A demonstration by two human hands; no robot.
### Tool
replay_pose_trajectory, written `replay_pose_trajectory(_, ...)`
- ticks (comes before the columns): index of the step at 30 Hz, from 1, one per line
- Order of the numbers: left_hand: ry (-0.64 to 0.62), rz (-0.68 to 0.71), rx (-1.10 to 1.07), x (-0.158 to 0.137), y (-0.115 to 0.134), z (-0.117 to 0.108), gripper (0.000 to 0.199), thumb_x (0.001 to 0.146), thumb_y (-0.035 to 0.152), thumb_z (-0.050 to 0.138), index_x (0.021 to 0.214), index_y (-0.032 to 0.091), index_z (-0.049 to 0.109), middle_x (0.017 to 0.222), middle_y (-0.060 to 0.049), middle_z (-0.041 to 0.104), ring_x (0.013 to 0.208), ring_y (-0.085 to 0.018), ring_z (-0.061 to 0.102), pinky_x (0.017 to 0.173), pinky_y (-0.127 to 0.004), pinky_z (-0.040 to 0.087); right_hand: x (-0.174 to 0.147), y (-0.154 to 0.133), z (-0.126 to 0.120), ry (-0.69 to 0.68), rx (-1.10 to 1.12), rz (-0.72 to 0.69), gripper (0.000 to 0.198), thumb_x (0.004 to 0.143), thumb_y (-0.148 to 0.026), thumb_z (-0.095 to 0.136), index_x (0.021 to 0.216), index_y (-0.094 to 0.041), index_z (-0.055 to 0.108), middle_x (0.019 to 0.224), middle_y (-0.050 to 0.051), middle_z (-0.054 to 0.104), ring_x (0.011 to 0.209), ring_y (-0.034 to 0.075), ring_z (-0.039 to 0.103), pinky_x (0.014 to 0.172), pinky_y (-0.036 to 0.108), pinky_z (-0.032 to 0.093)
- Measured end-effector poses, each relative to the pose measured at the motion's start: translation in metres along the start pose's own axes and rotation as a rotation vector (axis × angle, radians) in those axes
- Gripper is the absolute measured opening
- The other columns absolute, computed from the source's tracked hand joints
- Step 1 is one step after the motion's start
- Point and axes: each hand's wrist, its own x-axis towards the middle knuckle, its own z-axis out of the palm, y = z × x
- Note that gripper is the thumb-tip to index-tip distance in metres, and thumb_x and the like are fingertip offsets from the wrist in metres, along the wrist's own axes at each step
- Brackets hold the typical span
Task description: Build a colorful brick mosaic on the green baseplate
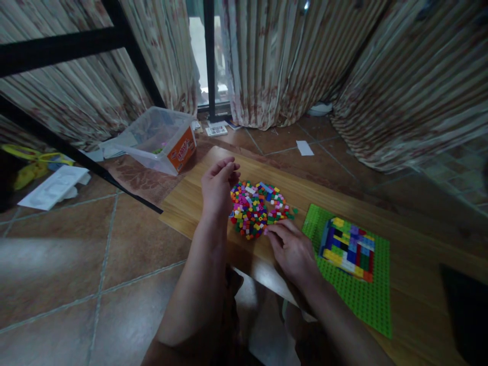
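Note:
A pile of small toy bricks (pixel 249 208) in many colours lies loose on the wooden bench top. My left hand (pixel 218 185) is raised at the pile's left edge, its fingers curled together; whatever is between them, if anything, is hidden. At the pile's near right edge, my right hand (pixel 293 249) pinches a small pink brick (pixel 266 231) between thumb and fingertips. To the right of that hand lies a green baseplate (pixel 375 305), carrying a block of built-up multicoloured bricks (pixel 348 249).
A clear plastic bin (pixel 152 157) with an orange label stands beyond the bench's left end. White moulded trays (pixel 57 185) and papers (pixel 305 148) lie on the tiled floor. A black metal frame (pixel 76 152) crosses the left side. Something dark (pixel 465 305) sits at the bench's right.

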Motion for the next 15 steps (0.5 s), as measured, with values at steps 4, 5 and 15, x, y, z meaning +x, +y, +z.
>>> replay_pose_trajectory(4,0.013,-0.054,-0.045,0.001,0.005,-0.005,0.014,0.068,0.016,0.069,0.082,0.014,0.067,0.071,0.002,0.065,0.054,-0.003,0.055,0.056,-0.015,0.043,0.003,0.006,0.0,0.034,-0.027,0.007,0.016,0.092,-0.022,0.056,0.089,-0.021,0.072,0.096,0.005,0.067,0.085,0.019,0.064,0.078,0.032,0.05)
replay_pose_trajectory(5,0.017,-0.064,-0.057,0.001,0.006,-0.006,0.014,0.068,0.016,0.069,0.083,0.014,0.067,0.071,0.002,0.065,0.054,-0.003,0.055,0.056,-0.015,0.044,0.003,0.009,0.0,0.046,-0.038,0.009,0.017,0.092,-0.023,0.056,0.09,-0.021,0.072,0.096,0.005,0.068,0.085,0.018,0.065,0.077,0.031,0.05)
replay_pose_trajectory(15,0.077,-0.098,-0.198,0.007,0.017,-0.017,0.011,0.071,0.013,0.068,0.082,0.013,0.067,0.069,0.004,0.065,0.053,-0.002,0.056,0.055,-0.013,0.044,0.025,-0.012,0.008,0.125,0.018,-0.032,0.019,0.093,-0.024,0.053,0.094,-0.02,0.071,0.096,0.006,0.067,0.088,0.019,0.064,0.082,0.032,0.05)
